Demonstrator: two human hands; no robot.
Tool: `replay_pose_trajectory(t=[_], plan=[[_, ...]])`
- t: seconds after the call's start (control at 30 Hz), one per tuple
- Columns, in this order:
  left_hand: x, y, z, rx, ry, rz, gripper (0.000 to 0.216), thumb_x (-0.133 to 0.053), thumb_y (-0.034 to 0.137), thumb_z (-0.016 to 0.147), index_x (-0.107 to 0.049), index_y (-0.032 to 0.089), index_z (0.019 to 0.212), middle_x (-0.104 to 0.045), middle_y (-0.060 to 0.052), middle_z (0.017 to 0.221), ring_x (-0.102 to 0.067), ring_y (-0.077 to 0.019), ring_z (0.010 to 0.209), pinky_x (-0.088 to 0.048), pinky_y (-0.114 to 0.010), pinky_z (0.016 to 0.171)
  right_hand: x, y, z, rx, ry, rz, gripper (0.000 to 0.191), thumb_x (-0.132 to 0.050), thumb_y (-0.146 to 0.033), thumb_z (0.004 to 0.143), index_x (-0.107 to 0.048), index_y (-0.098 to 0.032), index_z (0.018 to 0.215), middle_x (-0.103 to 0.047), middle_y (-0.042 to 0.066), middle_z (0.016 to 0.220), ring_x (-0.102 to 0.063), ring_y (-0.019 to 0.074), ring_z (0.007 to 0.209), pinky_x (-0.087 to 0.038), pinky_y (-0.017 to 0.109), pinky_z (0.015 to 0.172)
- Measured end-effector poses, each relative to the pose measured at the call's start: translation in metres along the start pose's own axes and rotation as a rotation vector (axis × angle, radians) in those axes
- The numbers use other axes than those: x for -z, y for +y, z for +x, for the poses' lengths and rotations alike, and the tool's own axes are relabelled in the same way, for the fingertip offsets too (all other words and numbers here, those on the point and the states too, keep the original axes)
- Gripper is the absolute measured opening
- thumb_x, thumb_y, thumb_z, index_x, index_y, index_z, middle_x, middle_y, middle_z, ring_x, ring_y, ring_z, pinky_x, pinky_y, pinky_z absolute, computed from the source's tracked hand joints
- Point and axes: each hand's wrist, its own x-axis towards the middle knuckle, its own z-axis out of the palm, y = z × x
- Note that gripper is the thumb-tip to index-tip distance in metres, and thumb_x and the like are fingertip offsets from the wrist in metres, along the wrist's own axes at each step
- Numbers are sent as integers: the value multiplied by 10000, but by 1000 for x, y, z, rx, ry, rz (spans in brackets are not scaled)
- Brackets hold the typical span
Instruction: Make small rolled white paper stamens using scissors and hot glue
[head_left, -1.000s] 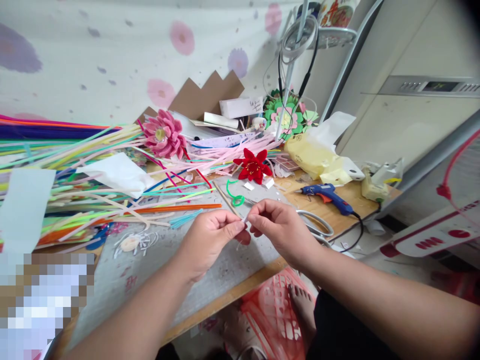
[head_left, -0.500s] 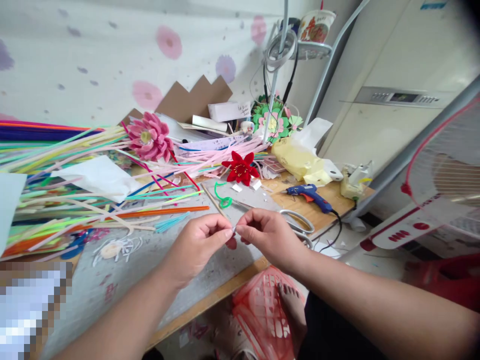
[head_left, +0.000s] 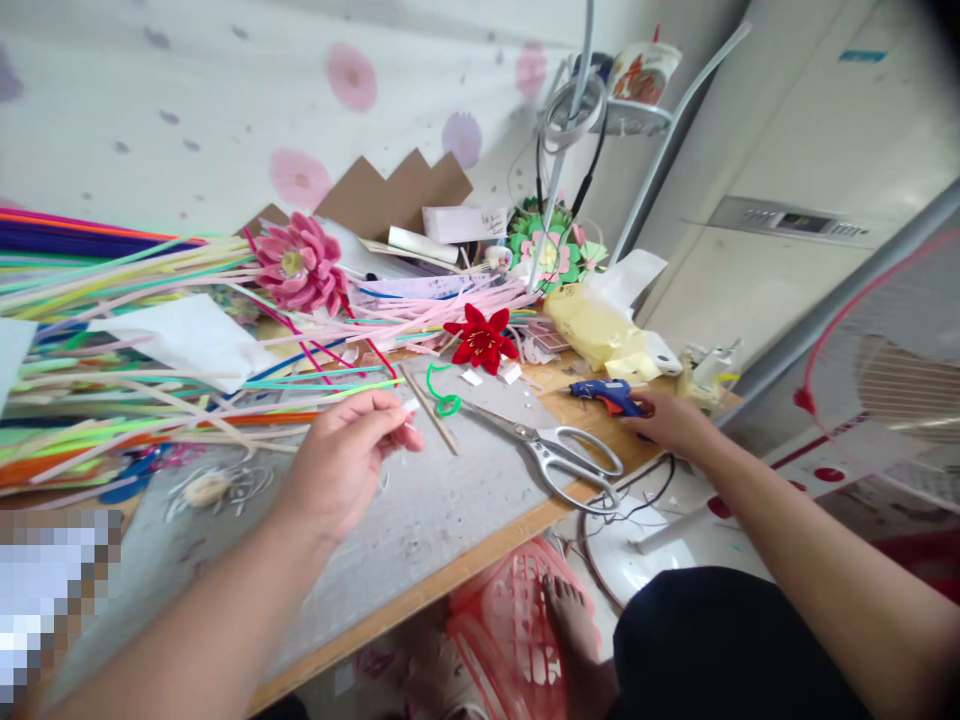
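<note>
My left hand (head_left: 349,460) hovers over the grey mat (head_left: 442,500) with thumb and forefinger pinched on a small white piece (head_left: 410,406). Out to the right, my right hand (head_left: 671,420) lies on the blue glue gun (head_left: 607,395) near the table's right end; its fingers curl round the gun's handle. Silver scissors (head_left: 551,452) lie on the mat between the two hands. A red craft flower (head_left: 480,338) and a green curl of pipe cleaner (head_left: 442,390) sit just beyond the scissors.
Heaps of coloured pipe cleaners (head_left: 150,330) cover the table's left. A pink flower (head_left: 300,265), cardboard (head_left: 397,195), a lamp stand (head_left: 559,150) and yellow bags (head_left: 600,325) crowd the back. A fan (head_left: 892,370) stands at the right, a red basket (head_left: 502,620) under the table.
The hands were together pinching the small white piece. My right hand has let go and moved right to the glue gun; my left hand keeps the piece and has shifted left.
</note>
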Motion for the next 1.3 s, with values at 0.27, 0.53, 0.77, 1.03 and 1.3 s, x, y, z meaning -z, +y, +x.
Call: replay_pose_trajectory(t=[0.27, 0.53, 0.77, 1.03, 1.3], plan=[[9, 10, 9, -104, 102, -37, 54, -637, 156, 676, -602, 165, 636, -606, 32, 494, -578, -115, 507, -454, -245, 592, 17, -18, -22, -131, -2, 522, 130, -651, -212, 619, -572, -221, 722, -537, -7, 590, -533, 166, 521, -473, 343, 584], [3, -5, 1, -33, -40, 297, 119, -599, 199, 713, -588, 174, 598, -617, 20, 523, -562, -120, 539, -426, -262, 604, 7, -82, -97, -10, -311, 1035, 255, -831, -305, 565, -680, -197, 739, -585, -14, 588, -515, 99, 514, -447, 206, 492], [3, -7, -3, -61, -71, 458, 109, -582, 218, 728, -578, 188, 624, -620, 30, 555, -560, -129, 564, -397, -269, 599, -25, -112, -124, 192, -314, 858, 153, -802, -291, 624, -672, -216, 654, -650, -2, 626, -587, 139, 589, -500, 245, 568], [2, -6, -7, -98, -100, 463, 120, -562, 193, 740, -567, 189, 621, -594, 46, 548, -554, -115, 544, -362, -248, 545, -28, -122, -119, 342, -275, 640, 139, -718, -332, 713, -650, -220, 760, -684, 18, 696, -644, 182, 629, -518, 283, 555], [0, -6, -9, -135, -121, 495, 131, -556, 206, 762, -562, 188, 632, -581, 37, 563, -574, -129, 568, -372, -251, 545, -33, -125, -123, 559, -155, 379, 164, -616, -365, 776, -616, -203, 748, -644, 60, 710, -624, 236, 662, -507, 374, 596]])
